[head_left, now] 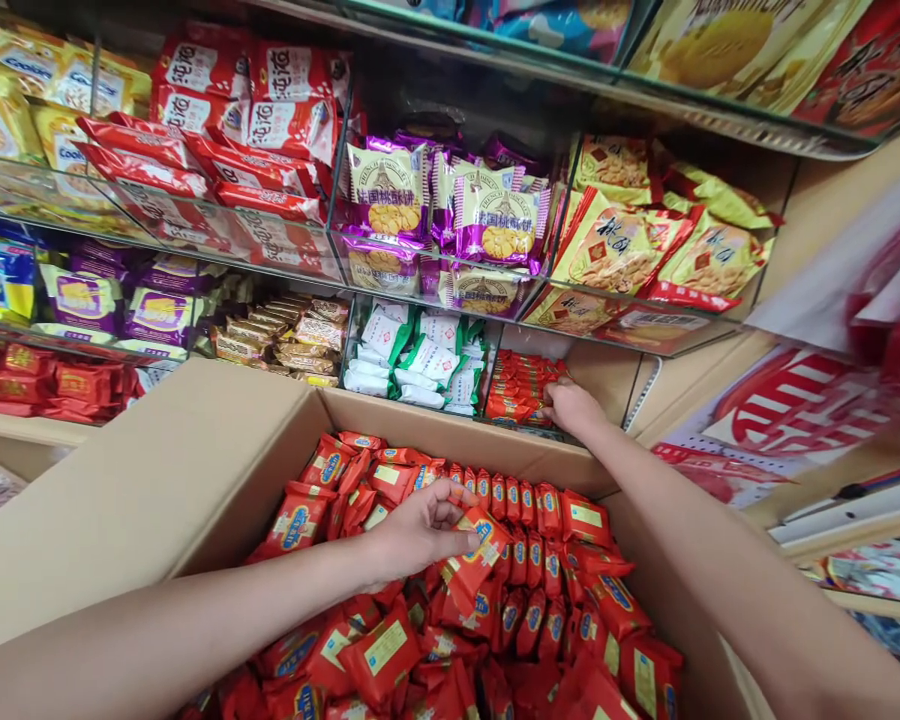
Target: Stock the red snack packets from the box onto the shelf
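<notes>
My two hands are well apart, the left one nearer and the right one farther off at the shelf. In my left hand point(424, 535) I have a red packet point(480, 550) pinched between thumb and fingers, held tilted just above the other red packets point(390, 650) that fill the open cardboard box point(457, 432) in front of me. Towards the far right of the box some of them stand on edge in neat rows; on the near side and to the left they lie in a loose jumble. My right hand point(574, 408) reaches over the box's far wall to the right side of a low shelf compartment, its fingertips at the small stack of red-wrapped packets point(521, 385) there; I can't tell whether they are clamped on one. Just left of that stack sit green-and-white packets point(424, 355), and left again a pile of brown-and-gold packets point(289, 335). On the shelf above, purple-and-cream packets point(495, 215) stand between red-and-white packets point(285, 100) on the left and yellow-and-red packets point(615, 245) on the right. A wide cardboard flap point(142, 480) spreads out to the left of the box.
</notes>
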The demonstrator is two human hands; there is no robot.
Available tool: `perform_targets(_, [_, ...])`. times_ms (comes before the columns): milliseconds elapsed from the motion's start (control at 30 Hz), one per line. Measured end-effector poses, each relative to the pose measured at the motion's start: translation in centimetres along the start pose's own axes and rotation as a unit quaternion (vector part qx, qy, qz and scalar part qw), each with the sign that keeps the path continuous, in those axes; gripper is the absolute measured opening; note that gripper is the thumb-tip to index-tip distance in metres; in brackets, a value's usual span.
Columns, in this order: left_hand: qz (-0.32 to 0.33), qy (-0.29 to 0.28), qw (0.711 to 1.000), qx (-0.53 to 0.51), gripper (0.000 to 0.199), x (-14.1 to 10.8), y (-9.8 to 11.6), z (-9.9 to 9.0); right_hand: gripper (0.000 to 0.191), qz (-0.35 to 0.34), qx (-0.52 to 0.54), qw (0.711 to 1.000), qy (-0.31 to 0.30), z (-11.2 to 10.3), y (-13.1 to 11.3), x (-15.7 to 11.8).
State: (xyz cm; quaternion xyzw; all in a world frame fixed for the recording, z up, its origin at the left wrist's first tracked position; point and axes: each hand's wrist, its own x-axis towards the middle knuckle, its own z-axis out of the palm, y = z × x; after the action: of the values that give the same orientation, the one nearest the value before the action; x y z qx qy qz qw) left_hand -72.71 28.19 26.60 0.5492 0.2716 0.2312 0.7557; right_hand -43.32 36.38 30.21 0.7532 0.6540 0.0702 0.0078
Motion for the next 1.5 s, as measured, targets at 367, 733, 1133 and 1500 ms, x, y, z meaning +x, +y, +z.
perform_targets(367, [0.041, 0.100, 0.993, -0.041, 0.056, 0.3, 1.7, -0.2, 0.021, -0.045, 0.343, 0.933, 0.102, -3.6, -4.8, -8.7])
perform_targets(733, [-0.008, 0.053, 0.997, -0.064, 0.036, 0.5, 1.5, 0.0, 0.031, 0.044, 0.723, 0.685, -0.081, -1.4, -9.3, -14.6])
perform_targets(1133, [0.077, 0.084, 0.992, 0.046, 0.038, 0.5, 1.5, -0.1, 0.023, -0.057, 0.497, 0.859, 0.108, -2.4, -7.4, -13.8])
perform_targets(1500, [0.093, 0.095, 0.982, 0.132, 0.026, 1.1, 0.2, -1.2, 0.034, 0.073, 0.144, 0.987, 0.004, -2.0, 2.3, -3.8])
